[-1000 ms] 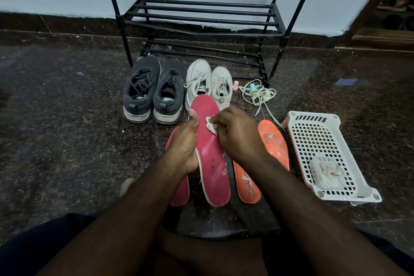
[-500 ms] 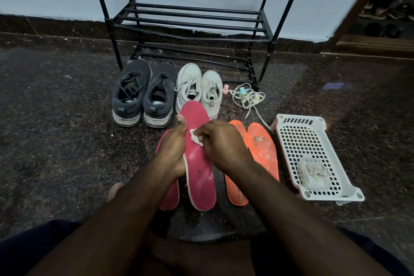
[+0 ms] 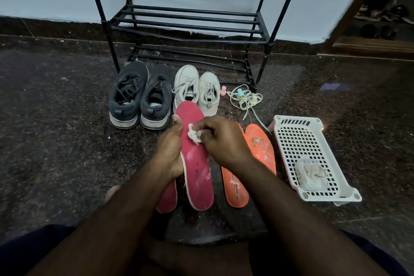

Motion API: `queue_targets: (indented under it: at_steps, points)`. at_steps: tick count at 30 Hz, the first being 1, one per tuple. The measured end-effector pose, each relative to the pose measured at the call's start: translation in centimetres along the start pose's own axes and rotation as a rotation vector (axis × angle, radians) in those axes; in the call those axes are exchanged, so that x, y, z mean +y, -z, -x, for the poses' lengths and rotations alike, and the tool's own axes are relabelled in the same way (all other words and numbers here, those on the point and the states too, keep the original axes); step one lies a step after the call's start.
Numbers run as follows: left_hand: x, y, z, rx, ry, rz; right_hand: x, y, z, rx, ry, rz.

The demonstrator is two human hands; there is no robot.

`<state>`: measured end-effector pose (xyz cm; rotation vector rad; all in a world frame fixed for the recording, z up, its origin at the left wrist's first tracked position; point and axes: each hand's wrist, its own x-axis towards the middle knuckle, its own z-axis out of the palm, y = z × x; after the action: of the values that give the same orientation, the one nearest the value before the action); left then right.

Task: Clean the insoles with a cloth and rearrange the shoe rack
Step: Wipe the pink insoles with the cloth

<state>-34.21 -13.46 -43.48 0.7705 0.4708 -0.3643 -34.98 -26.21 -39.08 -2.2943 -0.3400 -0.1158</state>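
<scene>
i see a pink insole under an off-white cloth, two orange insoles flecked white, and a white lattice-holed basket. dark grey shoes sit beside white shoes; the rack is black, the floor dark speckled.

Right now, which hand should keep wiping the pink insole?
Right hand: it already pinches the cloth against the pink insole. The left hand grips the insole's edge, steadying it.

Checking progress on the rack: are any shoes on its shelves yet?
No: the black shoes and white shoes sit on the floor in front of the shoe rack, whose visible shelves are bare.
</scene>
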Motion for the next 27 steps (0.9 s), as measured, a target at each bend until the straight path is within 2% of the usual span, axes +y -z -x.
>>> queue_targets:
  at_steps: [3,5,10,13,19,27]
  points:
    - [0.3,-0.3,0.6,-0.054,0.016,0.022,0.2,0.7,-0.6,0.047,-0.042,-0.119]
    - [0.3,-0.6,0.9,-0.108,0.037,0.04,0.3,0.9,-0.6,0.044,-0.016,-0.096]
    - [0.3,-0.5,0.7,-0.133,0.041,0.062,0.6,0.3,-0.5,0.1,0.191,0.235]
    - [0.2,-0.3,0.6,-0.11,0.045,0.027,0.4,-0.6,-0.3,-0.008,0.167,0.348]
    - [0.8,0.0,0.6,-0.15,0.056,0.032,-0.5,-0.7,-0.2,-0.164,0.213,0.386]
    - [0.7,-0.5,1.0,-0.156,0.044,0.036,-0.3,0.1,-0.4,-0.017,0.193,0.306]
